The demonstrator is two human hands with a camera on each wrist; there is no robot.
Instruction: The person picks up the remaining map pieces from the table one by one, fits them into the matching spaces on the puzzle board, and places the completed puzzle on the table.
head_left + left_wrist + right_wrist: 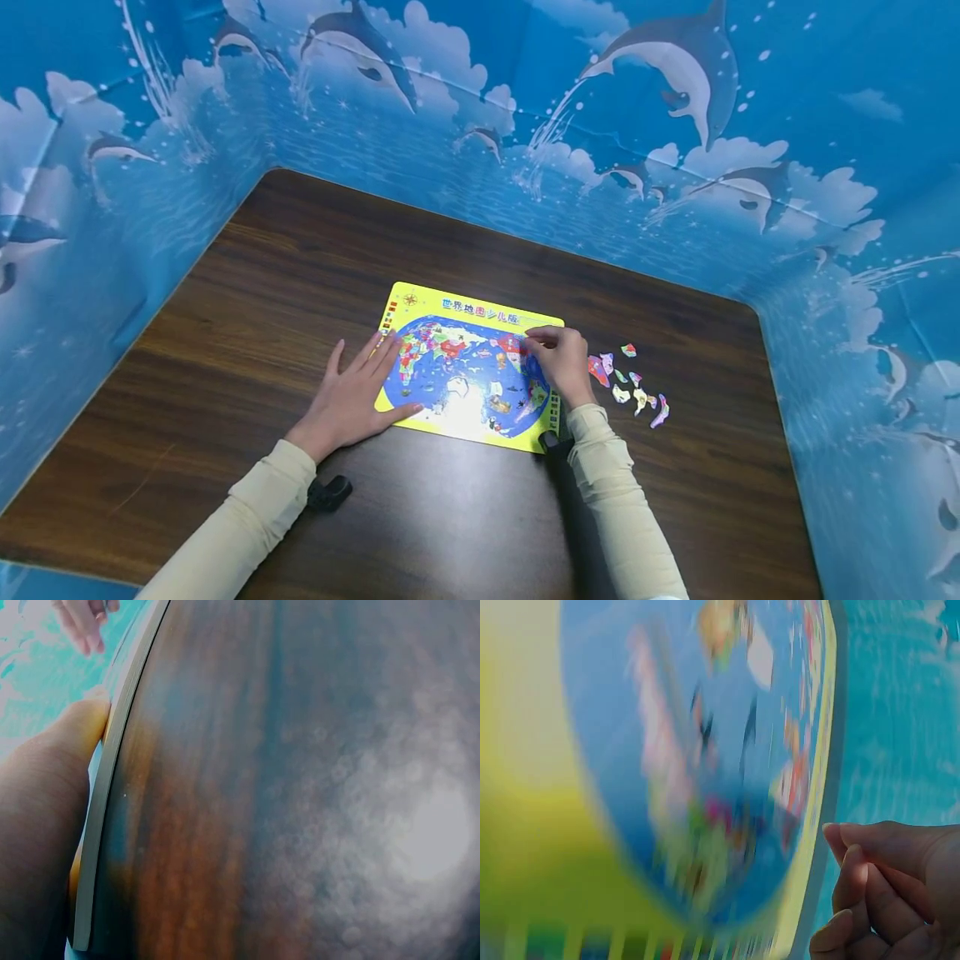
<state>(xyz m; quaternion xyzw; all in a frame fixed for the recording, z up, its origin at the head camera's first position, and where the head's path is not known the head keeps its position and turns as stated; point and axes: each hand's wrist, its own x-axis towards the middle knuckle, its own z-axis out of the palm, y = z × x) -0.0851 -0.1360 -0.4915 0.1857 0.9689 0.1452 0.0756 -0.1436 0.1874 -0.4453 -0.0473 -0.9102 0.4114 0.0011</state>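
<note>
A yellow-bordered world map puzzle board lies on the table. My left hand rests spread on its left side, fingers on the border and thumb along the lower edge. In the left wrist view the thumb of that hand lies by a board edge. Above the map's upper right part is my right hand, palm down with curled fingers. The right wrist view shows the right hand with thumb and forefinger tips together; no piece shows between them. The map is blurred there.
Several loose puzzle pieces lie on the brown table just right of the board. Dark wrist straps with small devices sit on both wrists. A blue dolphin-print curtain surrounds the table's far and side edges.
</note>
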